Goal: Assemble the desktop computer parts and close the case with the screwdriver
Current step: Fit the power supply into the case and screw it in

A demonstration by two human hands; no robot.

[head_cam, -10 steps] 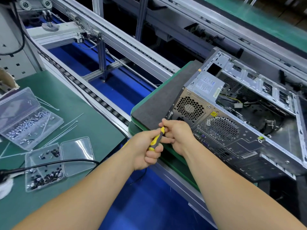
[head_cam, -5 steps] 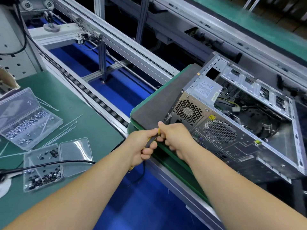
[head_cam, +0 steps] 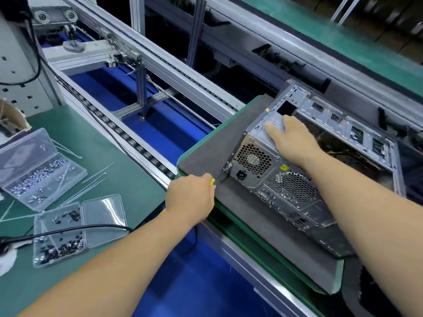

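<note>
Left hand is wrapped tight round the yellow screwdriver, tip on a screw at the case's back corner. Right hand lies flat on top, fingers straight, pinning it on the grey mat. Stiff, heavyish steel box I'd guess, sharp edges, so brace the frame, not the insides.

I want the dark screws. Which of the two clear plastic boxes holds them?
The nearer clear plastic box, crossed by the black cable, holds dark screws; the farther clear box holds silvery ones.
</note>
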